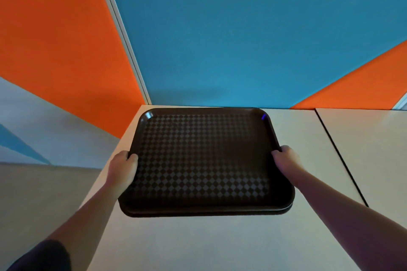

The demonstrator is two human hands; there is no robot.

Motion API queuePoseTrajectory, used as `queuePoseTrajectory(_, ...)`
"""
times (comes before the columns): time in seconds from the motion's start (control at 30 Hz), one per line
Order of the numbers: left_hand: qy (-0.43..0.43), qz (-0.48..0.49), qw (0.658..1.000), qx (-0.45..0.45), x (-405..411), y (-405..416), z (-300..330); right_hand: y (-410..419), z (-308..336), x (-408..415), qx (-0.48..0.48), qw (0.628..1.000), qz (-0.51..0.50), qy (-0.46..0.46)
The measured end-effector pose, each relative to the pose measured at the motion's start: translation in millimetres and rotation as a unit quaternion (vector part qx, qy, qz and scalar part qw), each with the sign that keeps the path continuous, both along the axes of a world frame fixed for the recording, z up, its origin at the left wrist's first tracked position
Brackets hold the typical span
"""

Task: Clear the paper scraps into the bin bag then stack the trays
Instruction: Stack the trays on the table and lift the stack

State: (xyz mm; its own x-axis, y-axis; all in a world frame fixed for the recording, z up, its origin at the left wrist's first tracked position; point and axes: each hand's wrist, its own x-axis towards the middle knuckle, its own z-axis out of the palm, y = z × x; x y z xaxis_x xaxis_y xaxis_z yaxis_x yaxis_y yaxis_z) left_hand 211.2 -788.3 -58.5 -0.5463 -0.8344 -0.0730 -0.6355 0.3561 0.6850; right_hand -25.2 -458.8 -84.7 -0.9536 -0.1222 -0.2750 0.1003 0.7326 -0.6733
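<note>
A dark brown tray (204, 156) with a checkered surface lies on the pale table (198, 244), its far edge near the wall. Beneath its near edge a second rim (207, 212) shows, so it sits on at least one other tray. My left hand (123, 167) grips the tray's left rim, thumb over the edge. On the right rim my right hand (285, 159) holds on the same way. No paper scraps and no bin bag are in view.
A blue and orange partition wall (242, 39) rises right behind the tray. The table's left edge (103, 180) drops to the floor just beside my left hand. A seam (341, 156) separates this table from another one to the right.
</note>
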Motion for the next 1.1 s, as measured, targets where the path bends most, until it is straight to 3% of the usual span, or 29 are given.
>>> queuePoseTrajectory(0.33,-0.027,-0.061,0.998,-0.013,-56.5,-116.6,-35.1,-104.9,-32.9,-22.4,0.008,0.998,-0.055,-0.003)
queuePoseTrajectory(0.57,-0.038,-0.084,0.996,-0.003,-88.0,-172.8,-69.3,-152.5,-49.3,-46.9,0.030,0.999,-0.032,0.017)
queuePoseTrajectory(0.83,-0.027,-0.101,0.994,-0.030,-105.7,-209.2,-95.5,-180.1,-68.1,-54.0,0.045,0.995,-0.068,0.049)
queuePoseTrajectory(1.1,-0.096,-0.090,0.987,-0.095,-104.7,-199.1,-90.8,-173.9,-54.7,-46.4,0.038,0.998,-0.043,0.020)
